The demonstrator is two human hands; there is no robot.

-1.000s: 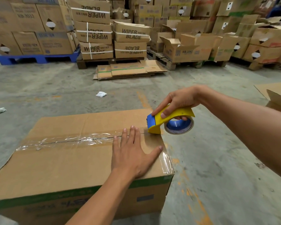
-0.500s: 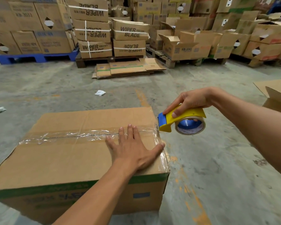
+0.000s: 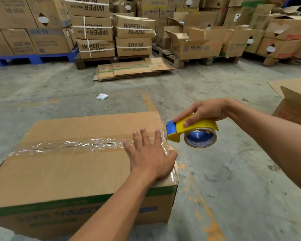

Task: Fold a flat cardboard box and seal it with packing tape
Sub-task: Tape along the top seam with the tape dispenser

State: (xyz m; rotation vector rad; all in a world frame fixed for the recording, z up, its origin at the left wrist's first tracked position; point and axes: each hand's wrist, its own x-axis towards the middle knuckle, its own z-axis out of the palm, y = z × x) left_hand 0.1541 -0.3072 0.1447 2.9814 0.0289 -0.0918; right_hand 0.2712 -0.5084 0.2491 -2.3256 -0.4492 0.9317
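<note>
1. At lower left of the frame: cardboard box (image 3: 59,171), on the concrete floor (image 3: 233,188), flaps closed, clear tape strip (image 3: 68,145) along the centre seam.
2. Left hand (image 3: 149,153): fingers spread flat, pressing the tape at the box's right edge.
3. Right hand (image 3: 205,112): clamped on the yellow tape dispenser (image 3: 191,131), blade end just off the box's right edge, centre right of frame.
4. Step in hand, by judgement: ending the seam strip.
5. Next move calls for: carrying tape down the side, then a tilt to cut.

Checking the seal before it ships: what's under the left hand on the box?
The left hand lies flat on the box, over the clear tape along its centre seam. The seam beneath the palm is covered.
</note>
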